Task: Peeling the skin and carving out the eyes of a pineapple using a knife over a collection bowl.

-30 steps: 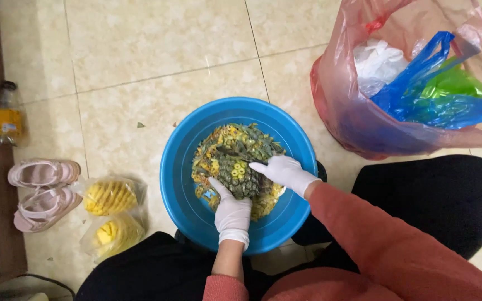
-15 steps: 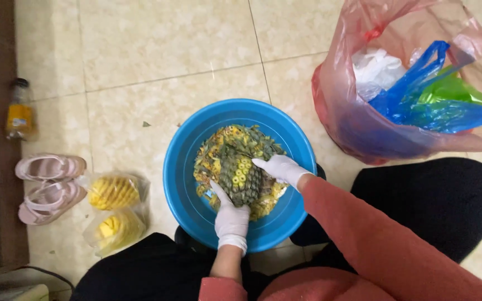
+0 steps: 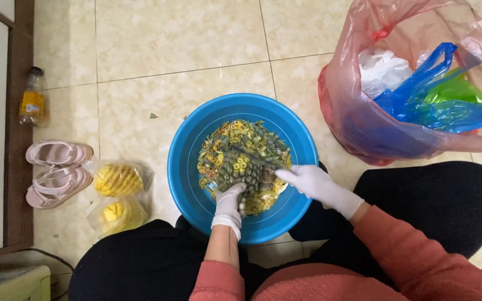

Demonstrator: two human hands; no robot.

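Glossy cream marble-patterned floor tiles (image 3: 168, 44) with thin dark grout lines cover the room, evenly lit. A dark brown wooden door frame (image 3: 15, 111) runs down one side, with a pale green cabinet corner (image 3: 6, 284) below.

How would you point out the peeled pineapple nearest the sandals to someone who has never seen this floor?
Start at the blue basin and look left to two clear bags. The upper bag, touching the pink sandals, holds the peeled pineapple. It shows spiral grooves, and sits farther from the person's knees than its neighbour.
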